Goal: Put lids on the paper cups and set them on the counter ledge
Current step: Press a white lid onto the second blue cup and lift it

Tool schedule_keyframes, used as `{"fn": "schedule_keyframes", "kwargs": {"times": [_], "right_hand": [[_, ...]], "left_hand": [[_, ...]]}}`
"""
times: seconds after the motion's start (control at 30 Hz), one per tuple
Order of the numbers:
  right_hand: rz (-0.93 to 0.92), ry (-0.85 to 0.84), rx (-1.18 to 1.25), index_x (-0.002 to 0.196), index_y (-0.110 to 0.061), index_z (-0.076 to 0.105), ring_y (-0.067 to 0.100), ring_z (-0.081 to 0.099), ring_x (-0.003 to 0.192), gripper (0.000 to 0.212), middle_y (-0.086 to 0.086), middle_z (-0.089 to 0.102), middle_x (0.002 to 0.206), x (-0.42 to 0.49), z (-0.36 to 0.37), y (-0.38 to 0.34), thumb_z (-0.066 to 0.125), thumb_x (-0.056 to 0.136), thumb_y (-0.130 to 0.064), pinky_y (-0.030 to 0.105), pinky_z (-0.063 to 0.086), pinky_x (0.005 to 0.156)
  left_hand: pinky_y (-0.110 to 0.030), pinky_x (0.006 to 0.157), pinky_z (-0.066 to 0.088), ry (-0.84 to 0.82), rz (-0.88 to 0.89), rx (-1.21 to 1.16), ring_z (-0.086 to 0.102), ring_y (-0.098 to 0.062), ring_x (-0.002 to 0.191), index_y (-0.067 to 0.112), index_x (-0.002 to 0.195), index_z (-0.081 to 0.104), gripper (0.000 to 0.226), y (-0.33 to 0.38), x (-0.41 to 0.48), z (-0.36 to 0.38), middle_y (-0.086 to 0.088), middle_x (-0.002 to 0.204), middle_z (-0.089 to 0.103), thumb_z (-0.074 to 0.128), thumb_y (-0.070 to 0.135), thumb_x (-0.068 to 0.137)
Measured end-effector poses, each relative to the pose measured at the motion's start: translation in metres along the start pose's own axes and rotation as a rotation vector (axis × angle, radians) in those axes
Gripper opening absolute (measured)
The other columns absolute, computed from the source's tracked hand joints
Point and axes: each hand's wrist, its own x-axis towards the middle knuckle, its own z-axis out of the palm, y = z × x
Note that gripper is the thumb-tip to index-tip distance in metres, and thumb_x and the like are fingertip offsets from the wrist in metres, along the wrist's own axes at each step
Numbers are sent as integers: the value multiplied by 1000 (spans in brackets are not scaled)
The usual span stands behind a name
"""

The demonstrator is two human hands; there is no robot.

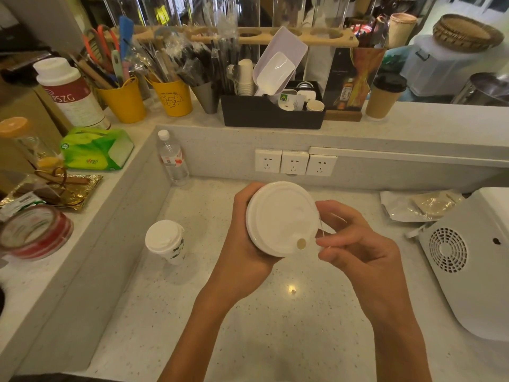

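Observation:
My left hand point(242, 241) grips a paper cup from its left side, held above the lower counter; a white lid point(281, 217) covers its top and hides the cup body. My right hand point(355, 238) sits at the lid's right edge, its thumb and fingertips pinching the rim. A second paper cup with a white lid point(166, 241) stands on the lower counter to the left. A brown paper cup with a black lid point(384, 96) stands on the counter ledge point(427, 122) at the back right.
A water bottle point(173, 159) stands in the counter's back left corner. A white appliance with a vent point(468, 257) fills the right side, with foil packets point(418, 205) behind it. Yellow utensil buckets point(173, 99) and a black organiser point(272, 113) crowd the ledge.

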Motion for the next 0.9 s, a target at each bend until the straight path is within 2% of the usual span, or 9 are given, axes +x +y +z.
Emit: {"fn": "schedule_keyframes", "kwargs": {"times": [0.17,0.37,0.5,0.6,0.67,0.7,0.77,0.87,0.9], "right_hand": [[2,23,0,77,-24,80,19,59,125,13,-7,68,123,1,-2,2,73,71,-14,22,54,90],[6,-6,13,79,-28,81,19,56,128,16,-8,67,128,0,-3,0,72,74,-15,25,54,92],[19,-23,23,79,-21,80,18,55,130,12,-6,67,130,-1,-3,-1,71,75,-13,26,53,95],[43,-22,0,81,-21,80,15,55,130,12,-9,66,131,-2,-3,-2,71,75,-17,23,53,93],[59,3,-56,82,-25,81,10,56,128,9,-13,66,129,-2,-2,-1,75,76,-22,19,53,92],[65,23,-77,82,-26,81,8,56,126,5,-16,66,127,-1,-2,0,78,78,-25,17,53,89],[67,65,-110,81,-24,80,6,58,122,10,-17,67,123,0,-1,2,76,75,-30,14,54,85],[71,89,-189,81,-26,79,7,60,119,13,-16,64,120,2,1,5,73,70,-31,20,56,87],[70,89,-214,80,-27,79,7,59,119,13,-15,62,120,2,1,6,73,70,-33,20,56,87]], "left_hand": [[-9,97,42,0,41,61,48,-1,122,49,128,34,97,3,3,2,35,125,43,87,1,62],[1,89,42,-41,-44,-24,47,13,118,38,126,36,96,-3,2,2,44,119,45,89,-3,56],[1,88,42,-44,-94,-57,48,14,116,35,125,36,93,-6,0,2,46,116,46,89,6,55],[1,88,42,-23,-102,-53,48,15,115,34,125,36,91,-5,0,4,47,114,46,88,5,56],[-7,85,49,-21,-111,-44,51,6,115,36,126,35,93,-4,1,6,42,117,46,88,0,58],[-13,79,54,-31,-119,-42,53,-2,114,39,127,33,95,-3,1,7,37,120,46,88,0,60],[-24,73,56,-47,-120,-8,54,-12,112,42,128,32,92,1,0,9,30,123,44,87,8,63],[-46,88,57,-40,-62,139,47,-13,120,58,123,29,97,5,0,11,31,125,40,85,7,64],[-48,92,54,-34,-43,189,45,-14,122,62,123,26,101,6,0,12,31,126,38,85,5,64]]}}
